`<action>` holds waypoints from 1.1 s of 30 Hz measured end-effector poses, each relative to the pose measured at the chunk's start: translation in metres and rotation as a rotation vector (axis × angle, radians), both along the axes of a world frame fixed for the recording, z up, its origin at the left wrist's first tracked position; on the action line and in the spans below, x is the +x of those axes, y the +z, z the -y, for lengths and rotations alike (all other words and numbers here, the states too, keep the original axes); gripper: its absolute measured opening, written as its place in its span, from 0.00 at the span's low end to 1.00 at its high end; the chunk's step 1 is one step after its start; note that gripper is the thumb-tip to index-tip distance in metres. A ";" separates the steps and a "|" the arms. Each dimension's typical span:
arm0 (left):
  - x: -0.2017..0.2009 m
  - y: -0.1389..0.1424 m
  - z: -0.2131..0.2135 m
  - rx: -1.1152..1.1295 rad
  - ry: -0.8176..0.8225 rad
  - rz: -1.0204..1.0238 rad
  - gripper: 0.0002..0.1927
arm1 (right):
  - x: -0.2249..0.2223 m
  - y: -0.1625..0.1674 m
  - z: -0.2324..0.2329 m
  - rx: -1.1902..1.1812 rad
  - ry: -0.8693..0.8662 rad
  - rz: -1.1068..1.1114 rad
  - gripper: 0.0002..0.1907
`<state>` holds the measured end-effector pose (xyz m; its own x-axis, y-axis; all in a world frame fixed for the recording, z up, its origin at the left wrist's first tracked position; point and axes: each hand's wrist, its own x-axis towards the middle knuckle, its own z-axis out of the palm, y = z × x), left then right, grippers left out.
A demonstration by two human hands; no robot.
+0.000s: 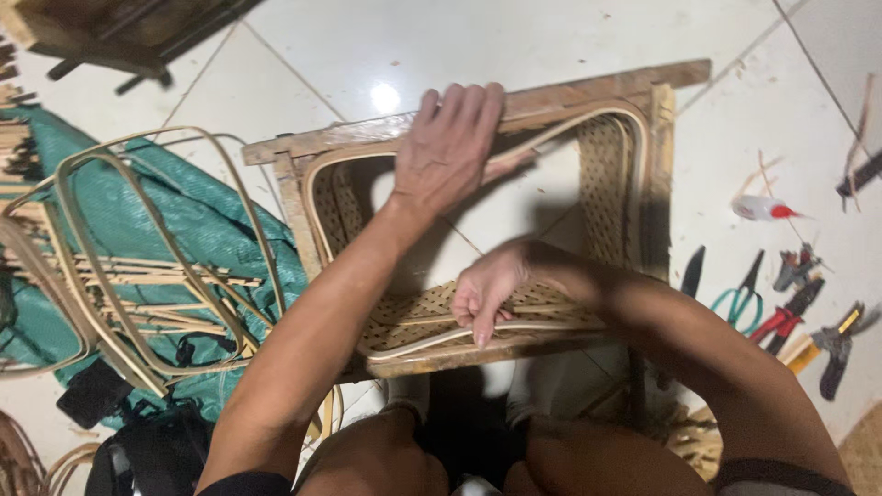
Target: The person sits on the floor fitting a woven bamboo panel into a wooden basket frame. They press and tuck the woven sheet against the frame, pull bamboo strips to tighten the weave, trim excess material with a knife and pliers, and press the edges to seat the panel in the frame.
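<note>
White tiled floor [367, 46]: a green tarp [175, 220] with cane loops [129, 266] lies left. The wooden frame [478, 119] sits centre; the left hand [446, 147] presses flat, fingers together, on its far rail, the right hand [487, 289] pinches the cane strip [542, 326] at its near edge. A small white glue bottle [761, 208] and pliers [785, 312] lie right

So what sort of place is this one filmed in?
Probably a home cane-weaving workshop: work is done on a tiled floor, with a woven wooden frame, loose cane loops and pliers laid out.
</note>
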<state>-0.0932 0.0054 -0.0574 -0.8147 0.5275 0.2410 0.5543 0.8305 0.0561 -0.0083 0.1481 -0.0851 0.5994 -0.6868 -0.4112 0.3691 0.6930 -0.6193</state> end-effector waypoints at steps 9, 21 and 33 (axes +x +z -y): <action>-0.013 0.024 -0.001 0.090 0.069 -0.143 0.47 | -0.008 0.042 -0.017 0.035 -0.202 -0.137 0.14; -0.010 0.025 0.002 0.020 0.050 -0.021 0.41 | 0.013 -0.026 0.000 -0.041 -0.126 0.131 0.14; -0.015 0.037 0.000 0.201 0.065 -0.152 0.43 | 0.006 0.085 -0.034 -0.037 -0.667 -0.501 0.36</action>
